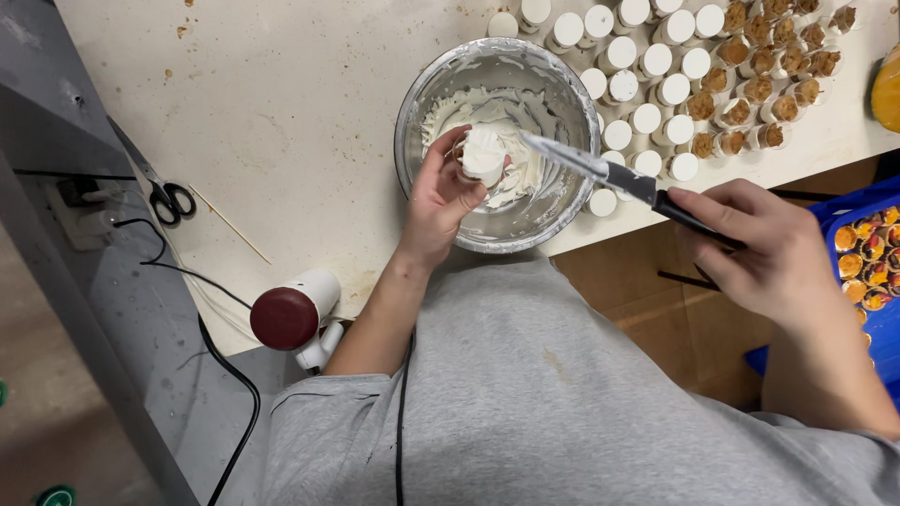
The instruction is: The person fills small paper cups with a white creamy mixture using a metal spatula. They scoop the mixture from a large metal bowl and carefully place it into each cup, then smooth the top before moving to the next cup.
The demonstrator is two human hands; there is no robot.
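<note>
A small cup (pixel 483 153) heaped with white cream sits at the centre of the frame, above the steel bowl (pixel 422 94), with the left hand (pixel 439 201) fingers closed around it. The right hand (pixel 764 248), at the right, grips a black-handled knife (pixel 619 176); its blade points toward the cup. Rows of small cups (pixel 656 61) stand on the table (pixel 281 94), upper right.

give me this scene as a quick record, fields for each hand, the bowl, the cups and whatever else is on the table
left hand: holds a small cup heaped with white cream over the bowl
right hand: grips a black-handled knife, blade smeared white, pointing at the cup
bowl: metal, cream on its inner walls
filled cups: white-topped rows beside the bowl
crumb cups: brown-topped, further right
table: also scissors, thin wooden stick
</note>
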